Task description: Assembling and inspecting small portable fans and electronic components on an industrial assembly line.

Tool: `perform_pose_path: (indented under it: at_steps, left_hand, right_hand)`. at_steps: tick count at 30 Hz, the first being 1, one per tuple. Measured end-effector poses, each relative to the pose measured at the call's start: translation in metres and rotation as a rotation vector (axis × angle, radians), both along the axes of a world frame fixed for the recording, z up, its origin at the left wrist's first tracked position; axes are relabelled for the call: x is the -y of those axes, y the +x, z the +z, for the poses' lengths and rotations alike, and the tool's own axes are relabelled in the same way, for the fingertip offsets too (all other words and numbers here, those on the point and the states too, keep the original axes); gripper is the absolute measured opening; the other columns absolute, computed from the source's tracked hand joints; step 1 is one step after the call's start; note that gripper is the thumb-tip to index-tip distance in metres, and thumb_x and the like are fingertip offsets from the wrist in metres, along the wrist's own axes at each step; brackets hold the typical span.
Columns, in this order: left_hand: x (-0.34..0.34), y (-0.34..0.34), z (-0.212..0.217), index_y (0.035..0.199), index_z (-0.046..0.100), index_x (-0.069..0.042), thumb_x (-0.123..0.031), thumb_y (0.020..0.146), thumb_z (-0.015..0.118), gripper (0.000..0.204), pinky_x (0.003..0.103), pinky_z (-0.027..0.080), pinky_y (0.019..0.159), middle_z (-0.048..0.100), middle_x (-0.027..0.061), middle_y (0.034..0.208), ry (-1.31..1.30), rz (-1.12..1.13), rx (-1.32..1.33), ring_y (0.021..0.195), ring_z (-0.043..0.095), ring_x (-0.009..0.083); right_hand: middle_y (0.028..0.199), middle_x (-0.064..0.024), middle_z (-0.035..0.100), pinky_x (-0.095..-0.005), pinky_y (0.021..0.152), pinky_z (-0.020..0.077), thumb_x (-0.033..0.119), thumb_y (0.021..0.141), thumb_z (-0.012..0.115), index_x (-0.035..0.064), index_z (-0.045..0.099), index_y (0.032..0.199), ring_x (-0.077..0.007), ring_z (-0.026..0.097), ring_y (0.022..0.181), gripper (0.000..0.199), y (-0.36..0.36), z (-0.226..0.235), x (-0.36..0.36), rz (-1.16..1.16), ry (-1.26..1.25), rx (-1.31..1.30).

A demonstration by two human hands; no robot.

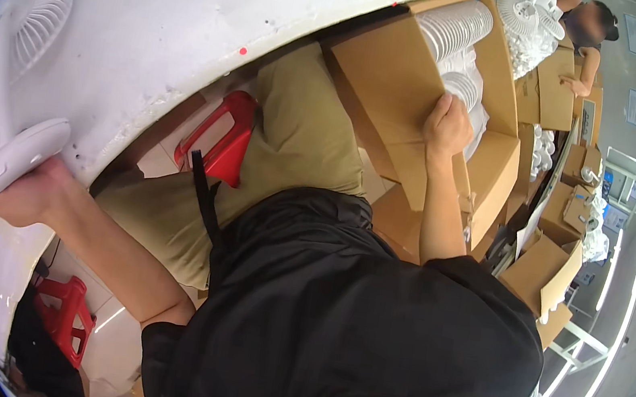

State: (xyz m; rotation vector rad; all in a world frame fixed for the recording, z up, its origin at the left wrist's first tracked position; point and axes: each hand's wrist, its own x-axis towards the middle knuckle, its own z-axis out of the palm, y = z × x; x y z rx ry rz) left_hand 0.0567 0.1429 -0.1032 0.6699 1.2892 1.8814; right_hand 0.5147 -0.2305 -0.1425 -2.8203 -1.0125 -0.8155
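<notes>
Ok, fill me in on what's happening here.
The left hand holds a white fan by its round base at the white table. The right hand is curled at an open cardboard box, by stacked white round parts; whether it holds anything is unclear. Farther off, another person has a hand on a brown carton.

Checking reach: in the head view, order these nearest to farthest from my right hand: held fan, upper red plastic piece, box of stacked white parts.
1. Box: at right hand.
2. Red plastic piece: middle.
3. Fan: far left, in left hand.
</notes>
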Motion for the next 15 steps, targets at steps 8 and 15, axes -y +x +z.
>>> perform_pose_path:
  at_steps: [8, 15]
  left_hand:
    - [0.018, 0.025, -0.008, 0.074, 0.058, 0.004, -0.005, 0.083, 0.036, 0.026, 0.046, 0.057, 0.062, 0.061, 0.0194, 0.080, 0.064, -0.030, 0.002, 0.064, 0.057, 0.0280]
    - [0.005, 0.042, 0.034, 0.092, 0.060, 0.006, -0.010, 0.088, 0.036, 0.030, 0.047, 0.059, 0.071, 0.062, 0.0184, 0.093, 0.172, -0.021, 0.022, 0.082, 0.062, 0.0299]
  right_hand:
    - [0.074, -0.0051, 0.064, -0.0390, 0.054, 0.0444, 0.038, 0.093, 0.052, 0.0108, 0.062, 0.076, -0.0304, 0.057, 0.059, 0.034, 0.034, -0.019, -0.009, -0.077, -0.027, 0.028]
    - [0.073, -0.0053, 0.063, -0.0393, 0.055, 0.0453, 0.041, 0.092, 0.053, 0.0104, 0.060, 0.074, -0.0301, 0.058, 0.059, 0.036, 0.016, 0.025, -0.008, -0.094, -0.017, -0.020]
